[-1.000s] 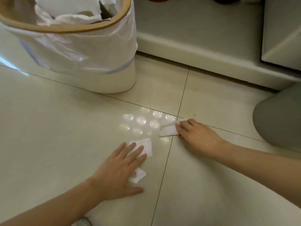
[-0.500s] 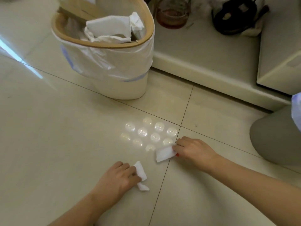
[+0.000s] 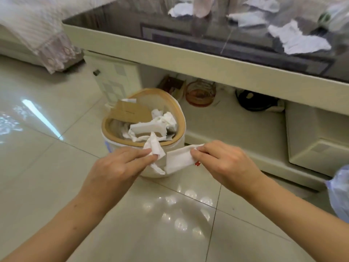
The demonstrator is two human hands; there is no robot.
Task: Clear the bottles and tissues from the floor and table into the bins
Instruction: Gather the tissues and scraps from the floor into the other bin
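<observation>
So right now both hands are up at the near side of the wood-rimmed bin (image 3: 171, 103), each carrying a floor tissue. The left hand (image 3: 115, 167) pinches a crumpled tissue (image 3: 154, 146) between thumb and fingers, and it sits right at the bin's near rim, partly over the opening. The right hand (image 3: 224, 162) pinches a flatter folded tissue (image 3: 178, 159) just to the right of the bin's near rim, more in front of the bin wall than over the opening, so it's not quite there yet. The bin already has a fair heap of white tissues in it plus a piece of cardboard (image 3: 130, 111), so a good part of the job looks done. The floor tiles on the near side of the bin show nothing but light reflections, at least in the part I can see. What's left, as far as I can tell: the glass-topped bench (image 3: 188, 52) behind the bin has several crumpled tissues on it, like the big one (image 3: 302, 40) at the far right. Can't make out any bottles for sure, that end of the bench is blurry. I'd call it maybe halfway, floor nearly sorted, bench untouched.
</observation>
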